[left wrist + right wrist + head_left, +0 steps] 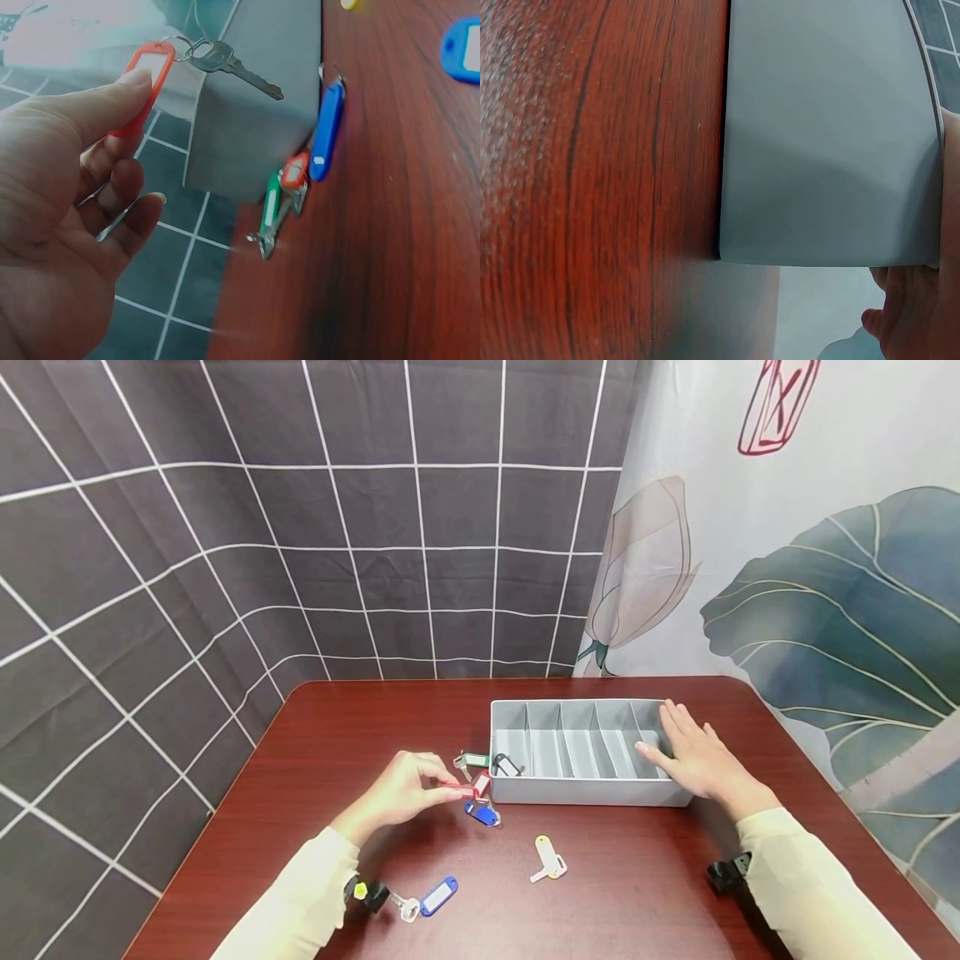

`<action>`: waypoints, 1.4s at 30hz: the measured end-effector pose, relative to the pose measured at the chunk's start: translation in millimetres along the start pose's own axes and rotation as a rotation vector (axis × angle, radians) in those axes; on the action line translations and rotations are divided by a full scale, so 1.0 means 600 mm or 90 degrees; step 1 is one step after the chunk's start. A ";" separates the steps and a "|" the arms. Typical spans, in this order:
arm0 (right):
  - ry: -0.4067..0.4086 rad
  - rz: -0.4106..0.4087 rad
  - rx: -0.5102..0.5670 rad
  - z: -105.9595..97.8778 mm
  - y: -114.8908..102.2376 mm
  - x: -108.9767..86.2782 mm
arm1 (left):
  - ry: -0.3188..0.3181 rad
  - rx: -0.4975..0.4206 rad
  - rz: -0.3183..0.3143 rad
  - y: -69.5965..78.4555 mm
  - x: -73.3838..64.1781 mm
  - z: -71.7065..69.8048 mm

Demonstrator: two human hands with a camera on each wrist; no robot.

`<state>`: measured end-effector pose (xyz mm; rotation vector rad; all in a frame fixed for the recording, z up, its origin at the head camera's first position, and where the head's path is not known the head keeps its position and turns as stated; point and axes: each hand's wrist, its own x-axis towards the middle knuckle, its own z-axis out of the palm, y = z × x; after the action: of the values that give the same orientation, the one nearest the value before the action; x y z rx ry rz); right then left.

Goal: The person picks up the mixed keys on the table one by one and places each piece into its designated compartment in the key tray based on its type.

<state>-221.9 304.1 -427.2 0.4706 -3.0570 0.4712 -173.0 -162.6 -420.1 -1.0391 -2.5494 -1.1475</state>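
Between thumb and fingers my left hand (405,789) pinches a red key tag (155,71). From its ring hangs a metal key (238,69), held up beside the left end of the grey compartment tray (585,791). My right hand (693,756) rests at the tray's right end, fingers fairly straight and thumb over the front rim. A key with a black tag (507,766) lies in the leftmost compartment. Beside the tray's left end lie a green key tag (476,760), a second red key tag (295,169) and a blue key tag (482,814).
A yellow key tag (547,850) with its key lies in front of the tray. Nearer me are another blue key tag (438,896) and a bit of yellow (361,891) by the left wrist camera. The brown table (637,902) meets curtains behind.
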 end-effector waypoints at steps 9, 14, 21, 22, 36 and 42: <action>-0.008 -0.001 0.000 0.000 0.000 0.000 | 0.029 -0.037 0.012 0.024 0.020 0.001; -0.010 0.000 -0.004 0.000 0.001 0.000 | 0.037 -0.059 0.011 0.037 0.032 0.005; -0.009 -0.001 0.005 -0.001 0.000 0.000 | 0.037 -0.072 0.013 0.050 0.052 0.013; -0.008 0.001 0.006 0.000 0.000 0.000 | 0.037 -0.070 0.014 0.052 0.055 0.014; -0.013 0.003 0.012 0.000 0.000 -0.001 | 0.070 -0.099 0.015 0.055 0.104 0.044; -0.012 0.003 0.011 -0.001 0.001 -0.001 | 0.071 -0.078 -0.018 0.056 0.124 0.055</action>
<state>-221.3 304.7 -427.0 0.4712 -3.0744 0.4963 -202.3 -83.9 -392.7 -0.9387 -2.4423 -1.3447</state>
